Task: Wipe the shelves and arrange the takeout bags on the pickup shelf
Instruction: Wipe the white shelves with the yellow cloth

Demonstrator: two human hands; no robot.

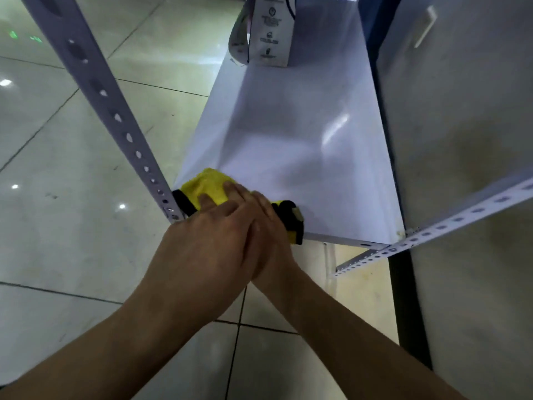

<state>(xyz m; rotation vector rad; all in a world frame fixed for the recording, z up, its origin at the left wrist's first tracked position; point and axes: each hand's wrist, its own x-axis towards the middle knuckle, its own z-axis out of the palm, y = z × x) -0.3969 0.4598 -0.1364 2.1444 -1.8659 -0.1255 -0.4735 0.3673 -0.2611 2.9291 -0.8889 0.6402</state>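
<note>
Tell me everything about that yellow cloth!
The yellow cloth looks soft and fuzzy, with black edging and a small tag. It lies bunched on the near corner of the white shelf, one end hanging over the edge. The left hand lies over the right hand, both pressing it down.

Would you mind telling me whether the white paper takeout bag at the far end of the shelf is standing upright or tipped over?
Upright: the white paper takeout bag stands on its base on the white metal shelf.
</note>
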